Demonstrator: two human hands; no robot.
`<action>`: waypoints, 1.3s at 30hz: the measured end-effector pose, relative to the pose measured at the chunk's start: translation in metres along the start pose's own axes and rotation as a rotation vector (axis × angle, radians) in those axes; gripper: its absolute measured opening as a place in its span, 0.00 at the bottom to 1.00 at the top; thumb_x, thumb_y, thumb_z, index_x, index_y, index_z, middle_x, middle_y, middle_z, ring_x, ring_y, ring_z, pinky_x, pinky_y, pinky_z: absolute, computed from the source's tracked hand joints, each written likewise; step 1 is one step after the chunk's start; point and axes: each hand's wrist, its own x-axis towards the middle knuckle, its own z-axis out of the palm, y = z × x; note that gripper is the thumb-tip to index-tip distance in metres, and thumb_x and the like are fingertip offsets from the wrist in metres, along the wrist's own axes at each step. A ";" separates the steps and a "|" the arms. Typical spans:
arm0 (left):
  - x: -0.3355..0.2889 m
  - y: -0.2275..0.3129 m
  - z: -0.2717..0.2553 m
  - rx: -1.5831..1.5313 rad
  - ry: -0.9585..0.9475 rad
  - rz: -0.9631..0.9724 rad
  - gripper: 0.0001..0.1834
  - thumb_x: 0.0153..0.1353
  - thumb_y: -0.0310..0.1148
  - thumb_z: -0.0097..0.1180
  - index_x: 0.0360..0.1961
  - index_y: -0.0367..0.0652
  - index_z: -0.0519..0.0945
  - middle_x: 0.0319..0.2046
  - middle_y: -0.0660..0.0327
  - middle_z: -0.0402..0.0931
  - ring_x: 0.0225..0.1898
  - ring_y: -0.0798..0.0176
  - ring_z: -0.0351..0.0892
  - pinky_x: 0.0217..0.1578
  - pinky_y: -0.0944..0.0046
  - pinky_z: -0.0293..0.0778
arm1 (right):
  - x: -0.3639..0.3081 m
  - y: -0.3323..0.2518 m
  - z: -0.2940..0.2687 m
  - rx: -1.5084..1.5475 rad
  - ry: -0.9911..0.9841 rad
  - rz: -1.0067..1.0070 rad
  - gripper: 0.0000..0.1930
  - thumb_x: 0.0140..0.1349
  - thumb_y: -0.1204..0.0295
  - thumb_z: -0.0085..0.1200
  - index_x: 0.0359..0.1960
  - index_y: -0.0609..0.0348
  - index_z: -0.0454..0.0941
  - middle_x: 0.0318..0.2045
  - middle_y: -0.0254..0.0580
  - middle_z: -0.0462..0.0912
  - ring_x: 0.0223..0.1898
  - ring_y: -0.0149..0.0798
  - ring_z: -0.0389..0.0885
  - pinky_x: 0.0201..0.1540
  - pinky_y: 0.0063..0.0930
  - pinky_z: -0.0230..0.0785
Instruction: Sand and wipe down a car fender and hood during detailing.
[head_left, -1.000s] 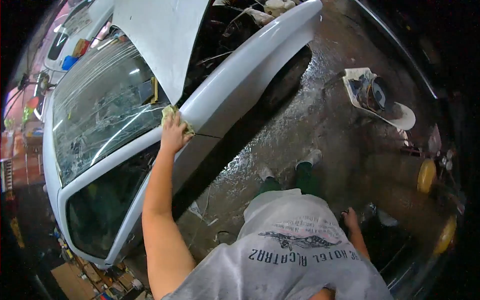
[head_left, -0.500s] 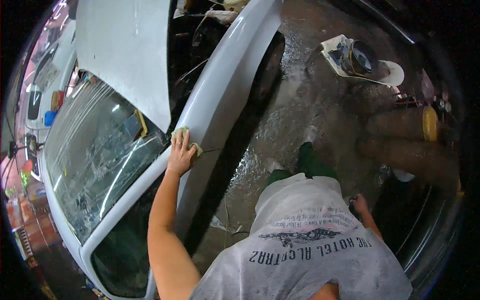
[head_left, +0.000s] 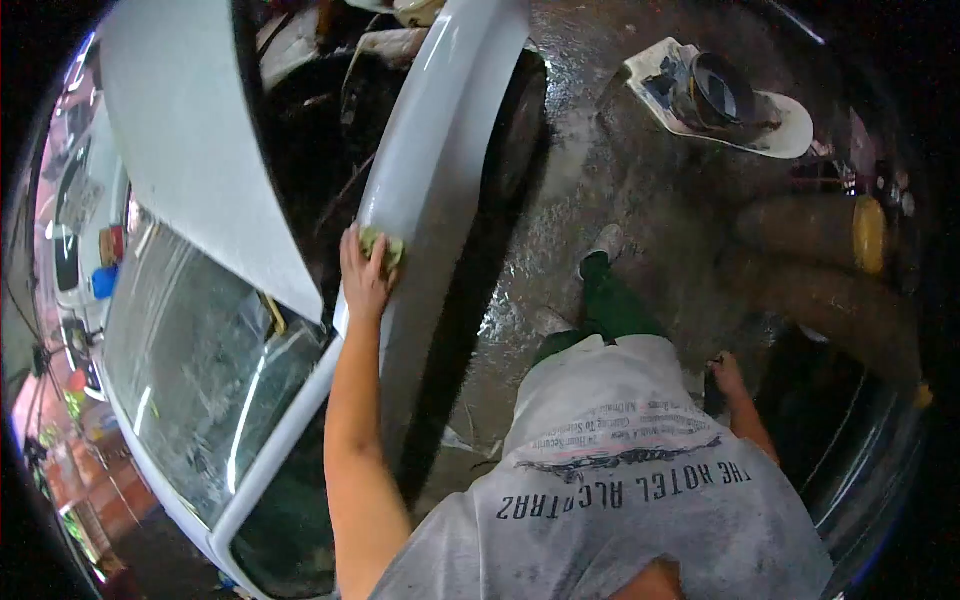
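The left hand [head_left: 366,282] has its fingers a little bit spread, holding a yellow-green cloth [head_left: 392,250] on the shiny pale fender [head_left: 428,150]. The right hand [head_left: 730,376] is beside the gray shirt [head_left: 620,490] (I can't tell how open its fingers are, or what they hold).

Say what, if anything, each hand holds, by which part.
Left hand: crumpled yellow-green cloth, held over its outer face, against the white car fender. Right hand: too small and dark to tell.
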 end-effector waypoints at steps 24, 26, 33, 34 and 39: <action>0.401 0.034 0.174 0.222 0.068 -0.198 0.30 0.50 0.42 0.68 0.57 0.56 0.79 0.61 0.58 0.72 0.62 0.48 0.69 0.61 0.44 0.65 | 0.065 -0.050 -0.049 -0.116 -0.241 0.348 0.25 0.65 0.67 0.60 0.61 0.63 0.70 0.50 0.53 0.80 0.51 0.49 0.79 0.52 0.44 0.71; 0.436 0.036 0.184 0.320 0.112 -0.234 0.27 0.52 0.47 0.66 0.56 0.58 0.81 0.59 0.59 0.74 0.60 0.46 0.70 0.59 0.41 0.67 | 0.066 -0.059 -0.050 0.002 -0.254 0.310 0.27 0.66 0.65 0.58 0.64 0.61 0.68 0.56 0.53 0.76 0.57 0.52 0.75 0.56 0.46 0.70; 0.559 0.063 0.244 0.178 0.034 -0.323 0.25 0.53 0.49 0.65 0.53 0.58 0.82 0.55 0.58 0.76 0.56 0.44 0.73 0.57 0.39 0.69 | 0.012 0.048 0.068 1.307 0.297 0.004 0.18 0.64 0.73 0.57 0.54 0.64 0.74 0.45 0.49 0.81 0.48 0.43 0.79 0.50 0.39 0.69; 0.577 0.079 0.251 0.194 -0.041 -0.374 0.25 0.52 0.48 0.65 0.52 0.56 0.83 0.55 0.58 0.77 0.55 0.44 0.74 0.57 0.41 0.69 | -0.003 0.042 0.083 1.325 0.316 0.034 0.18 0.64 0.73 0.57 0.54 0.64 0.74 0.45 0.49 0.81 0.48 0.43 0.79 0.50 0.39 0.69; 0.653 0.041 0.249 0.298 0.109 -0.265 0.23 0.51 0.46 0.66 0.49 0.52 0.84 0.52 0.55 0.78 0.54 0.46 0.76 0.53 0.46 0.73 | 0.040 -0.081 0.036 0.484 -0.088 0.419 0.16 0.64 0.69 0.58 0.52 0.63 0.78 0.46 0.51 0.82 0.46 0.45 0.80 0.50 0.40 0.70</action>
